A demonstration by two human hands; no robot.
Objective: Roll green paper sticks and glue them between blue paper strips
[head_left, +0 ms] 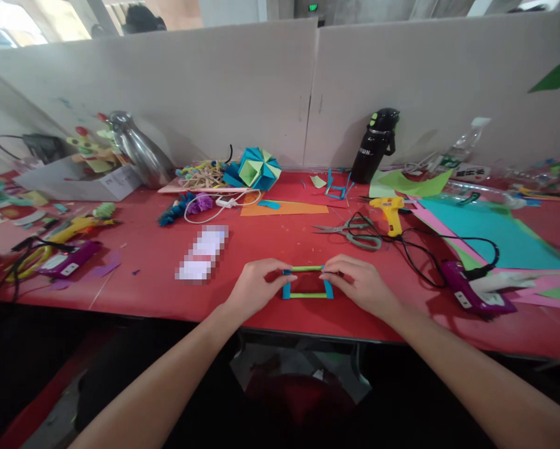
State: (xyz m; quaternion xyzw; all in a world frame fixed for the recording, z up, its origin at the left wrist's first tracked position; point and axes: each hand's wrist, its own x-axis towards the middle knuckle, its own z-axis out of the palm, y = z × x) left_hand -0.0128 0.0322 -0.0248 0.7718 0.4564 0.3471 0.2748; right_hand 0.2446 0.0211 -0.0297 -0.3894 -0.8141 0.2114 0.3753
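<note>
A small rectangular frame (pixel 308 295) of green and blue paper strips or sticks lies at the front of the red table. Its long sides are green and its short sides blue. My left hand (pixel 260 285) pinches its far left corner between thumb and fingers. At the far right corner, my right hand (pixel 358 282) pinches it the same way, fingertips covering part of the blue. Beyond my right hand lie grey-handled scissors (pixel 360 236) and a yellow glue gun (pixel 390 214). Left of my left hand is a blurred-out white rectangle (pixel 202 253).
Purple power strips (pixel 471 290) with black cords lie at right and left. Behind stand a black bottle (pixel 374 146), a steel flask (pixel 137 149) and a folded-paper ball (pixel 259 168). Coloured paper sheets (pixel 499 231) cover the right side. A white partition (pixel 214 93) closes the back.
</note>
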